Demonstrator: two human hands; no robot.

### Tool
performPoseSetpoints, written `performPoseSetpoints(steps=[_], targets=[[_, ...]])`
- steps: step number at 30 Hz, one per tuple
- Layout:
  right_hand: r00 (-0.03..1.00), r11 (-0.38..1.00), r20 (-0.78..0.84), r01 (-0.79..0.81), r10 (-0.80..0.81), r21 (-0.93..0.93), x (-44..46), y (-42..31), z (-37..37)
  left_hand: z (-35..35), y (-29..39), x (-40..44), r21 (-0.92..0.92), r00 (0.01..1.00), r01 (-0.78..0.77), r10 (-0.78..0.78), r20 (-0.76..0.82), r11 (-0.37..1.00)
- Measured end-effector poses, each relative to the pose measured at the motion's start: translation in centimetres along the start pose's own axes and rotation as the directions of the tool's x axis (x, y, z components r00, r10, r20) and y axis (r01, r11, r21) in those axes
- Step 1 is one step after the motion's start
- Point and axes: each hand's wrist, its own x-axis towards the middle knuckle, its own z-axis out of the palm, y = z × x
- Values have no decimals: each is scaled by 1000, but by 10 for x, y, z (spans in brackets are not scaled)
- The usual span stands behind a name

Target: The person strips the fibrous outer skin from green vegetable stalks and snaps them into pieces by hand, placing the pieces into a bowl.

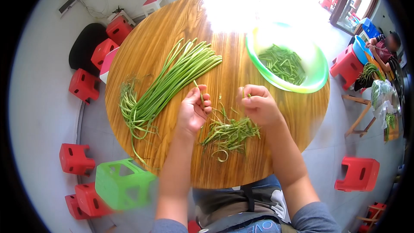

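My left hand is closed around a short green stem, whose tip sticks up past the fingers. To its right, my right hand is in a pinch, with a small bit of green stem showing at the fingertips. A bundle of long green stems lies on the wooden table, at the left. Below and between my hands is a loose pile of green scraps. Cut green pieces lie in a green-rimmed bowl at the back right.
Red stools and a green stool stand left of the table. More red stools are at the right. A person sits at the far right near a blue basin and a wooden-legged stand.
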Motion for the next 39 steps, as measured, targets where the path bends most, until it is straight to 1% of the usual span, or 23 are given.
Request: performPoseSetpoints(steps=[1, 2, 3, 5, 6, 8, 9, 10, 11, 13, 15, 16, 18, 19, 22, 25, 28, 30, 31, 33, 35, 36, 39], targets=[[998, 998, 37, -51, 52, -31, -1, -6, 0, 3, 5, 0, -51, 1000, 5, -4, 13, 999], [983, 893, 53, -137, 176, -428, -4, -16, 1, 8, 5, -3, 68, 992, -47, 54, -116, 997], [982, 792, 47, -121, 186, -599, -1, -15, 0, 19, 7, -10, 130, 994, -37, 49, -95, 991], [980, 505, 26, -79, 198, -860, 5, -3, -1, 30, 7, -20, 255, 998, -14, 29, -57, 967], [994, 631, 94, 42, 49, -774, 8, 2, 5, 27, 5, -20, 267, 1000, -14, 15, -1, 964], [996, 799, -90, -61, 9, -598, 6, -2, 18, 21, 1, -16, 284, 993, -21, -13, 115, 959], [984, 866, -179, -95, 6, -492, 5, -6, 23, 23, 0, -17, 328, 991, -14, -30, 129, 944], [968, 873, -250, -127, 6, -471, 8, 1, 16, 26, -2, -19, 372, 989, -8, -47, 140, 928], [968, 855, -250, -136, 8, -501, 9, 2, 15, 27, -5, -20, 415, 987, -2, -65, 149, 910], [968, 816, -252, -153, 10, -557, 10, 4, 16, 26, -10, -17, 518, 983, -84, -15, 184, 851], [988, 820, -154, -93, 6, -564, 10, 9, 10, 27, -11, -17, 530, 986, -98, 9, 168, 842], [995, 822, -103, -63, 5, -565, 9, 11, 9, 27, -9, -17, 469, 989, -81, 12, 147, 880], [987, 726, -158, -112, 5, -678, 7, 7, 9, 26, -4, -19, 339, 995, -49, 15, 103, 940], [983, 672, -186, -137, 0, -728, 7, 5, 10, 27, -4, -19, 348, 995, -39, 7, 95, 937], [963, 673, -254, -128, -92, -729, 8, 6, 7, 32, -5, -20, 386, 997, -4, -24, 68, 922], [975, 815, -175, 10, -137, -579, 7, 5, 11, 38, -7, -23, 434, 998, 34, -53, 31, 900], [973, 833, -212, -39, -95, -553, 9, 4, 17, 36, -8, -22, 466, 998, 53, -66, 11, 883], [948, 866, -312, -101, -66, -490, 10, 1, 16, 37, -7, -22, 495, 997, 60, -74, 8, 867], [931, 881, -361, -130, -48, -455, 10, -1, 17, 33, -10, -20, 550, 997, -5, -35, 63, 835], [945, 877, -303, -36, -127, -480, 10, 3, 22, 26, -18, -16, 641, 984, -138, 29, 178, 755], [966, 877, -214, 27, -147, -479, 13, 16, 15, 32, -18, -19, 572, 993, -2, -66, 99, 820], [960, 900, -250, 6, -127, -436, 11, 11, 19, 37, -17, -21, 532, 991, 66, -117, 63, 844], [887, 918, -433, -31, -157, -395, 11, 6, 14, 46, -21, -23, 625, 998, 65, -51, -40, 778]])
